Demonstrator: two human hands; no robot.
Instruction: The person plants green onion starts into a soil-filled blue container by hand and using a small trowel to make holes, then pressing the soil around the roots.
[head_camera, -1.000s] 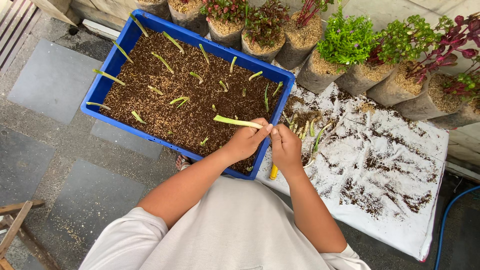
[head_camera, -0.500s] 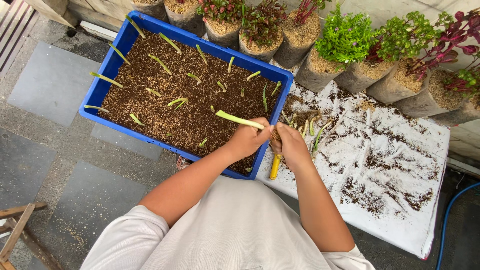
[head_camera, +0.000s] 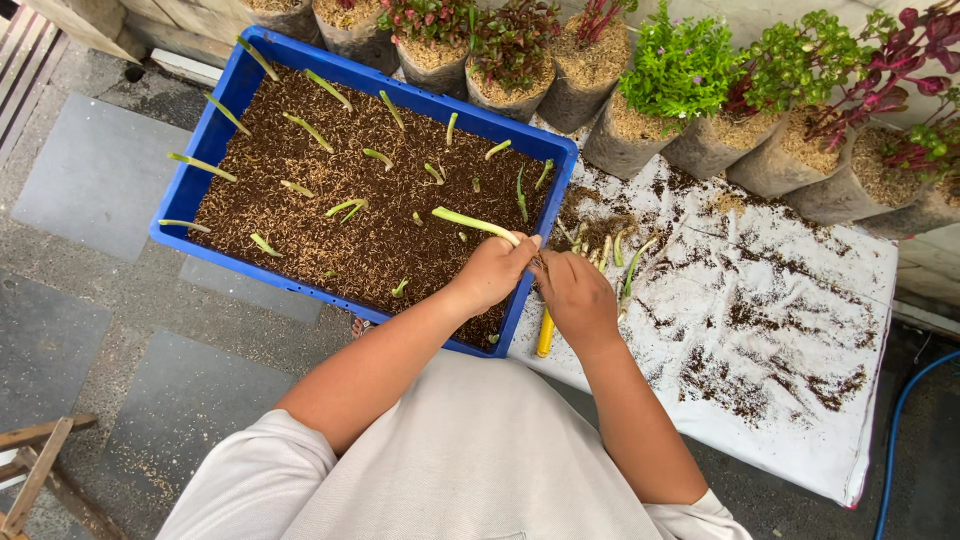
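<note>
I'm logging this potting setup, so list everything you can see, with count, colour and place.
tray: one, blue, filled with brown soil, left.
cuttings in soil: many, pale green, spread over the tray.
white sheet: one, soil-strewn, right.
loose cuttings: several, green, on the sheet.
potted plants: a row, green and red, along the top.
yellow handle: one, under the right hand.
hose: blue, far right.
left hand: holds a long cutting.
right hand: fingers curled.

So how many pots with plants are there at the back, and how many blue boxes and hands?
Potted plants along the back: 8 in view, from the one cut off at the top to the red-leaved one at the right edge
Blue tray of soil: 1
Hands: 2, left hand holding a green cutting, right hand
Total: 11
</note>
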